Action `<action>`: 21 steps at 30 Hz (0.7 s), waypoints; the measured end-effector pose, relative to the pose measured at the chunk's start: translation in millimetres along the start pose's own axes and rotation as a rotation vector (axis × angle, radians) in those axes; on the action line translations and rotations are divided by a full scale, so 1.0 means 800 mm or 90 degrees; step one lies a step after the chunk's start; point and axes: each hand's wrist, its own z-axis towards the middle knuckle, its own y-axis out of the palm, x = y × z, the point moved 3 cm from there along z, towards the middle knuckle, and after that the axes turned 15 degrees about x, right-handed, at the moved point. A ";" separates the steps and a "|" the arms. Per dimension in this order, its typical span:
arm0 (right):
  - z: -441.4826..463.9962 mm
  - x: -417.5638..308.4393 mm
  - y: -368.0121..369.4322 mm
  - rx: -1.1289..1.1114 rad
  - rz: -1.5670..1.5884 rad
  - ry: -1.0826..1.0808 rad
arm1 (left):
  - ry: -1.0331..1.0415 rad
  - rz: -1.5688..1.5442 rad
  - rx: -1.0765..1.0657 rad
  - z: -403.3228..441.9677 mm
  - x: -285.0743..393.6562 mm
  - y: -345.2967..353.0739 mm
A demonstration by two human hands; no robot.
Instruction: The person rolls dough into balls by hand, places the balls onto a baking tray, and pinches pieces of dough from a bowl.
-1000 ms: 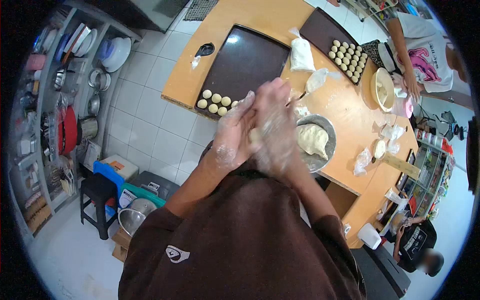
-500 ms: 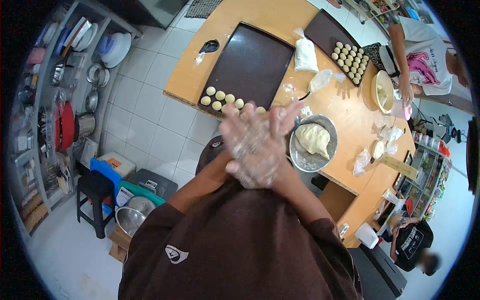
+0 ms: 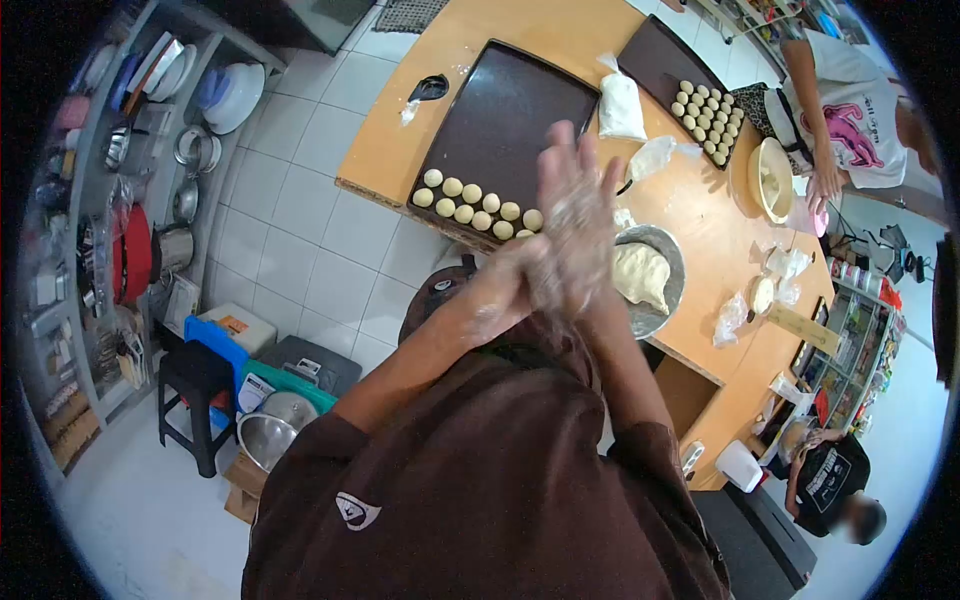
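Observation:
My left hand point(image 3: 507, 281) is palm up against my right hand point(image 3: 577, 225), and both are dusted with flour. My right hand's fingers stretch upward and apart, slightly blurred; my left hand's fingers are mostly hidden behind it. Anything between the palms is hidden. Just beyond, a dark tray point(image 3: 510, 120) carries two rows of small dough balls point(image 3: 464, 213) along its near edge. Right of my hands, a metal bowl point(image 3: 676, 285) contains a large lump of dough point(image 3: 641, 276).
A bag of white powder point(image 3: 621, 107), a clear bag point(image 3: 651, 157) and a second ball-filled tray point(image 3: 665, 60) are on the wooden table point(image 3: 690, 215). A co-worker point(image 3: 850, 110) stands by a yellowish bowl point(image 3: 757, 180); another person point(image 3: 833, 480) is lower right.
My hands have rubbed and turned against each other and shifted slightly right. The near tray's balls, partly covered by my hands before, now show more fully. The co-worker's hands moved a little.

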 end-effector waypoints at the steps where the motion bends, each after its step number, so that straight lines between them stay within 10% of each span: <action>1: -0.006 0.008 -0.005 0.001 0.017 0.035 | -0.037 -0.013 0.042 -0.006 0.008 0.003; 9: -0.003 -0.038 0.008 -0.013 -0.029 -0.060 | 0.200 0.028 -0.252 0.057 -0.036 -0.041; 12: 0.016 0.010 0.004 0.041 -0.043 0.077 | 0.043 -0.095 0.048 -0.005 -0.004 0.000; 21: -0.003 -0.041 0.006 -0.064 0.108 0.033 | 0.109 -0.079 -0.159 0.007 0.006 -0.006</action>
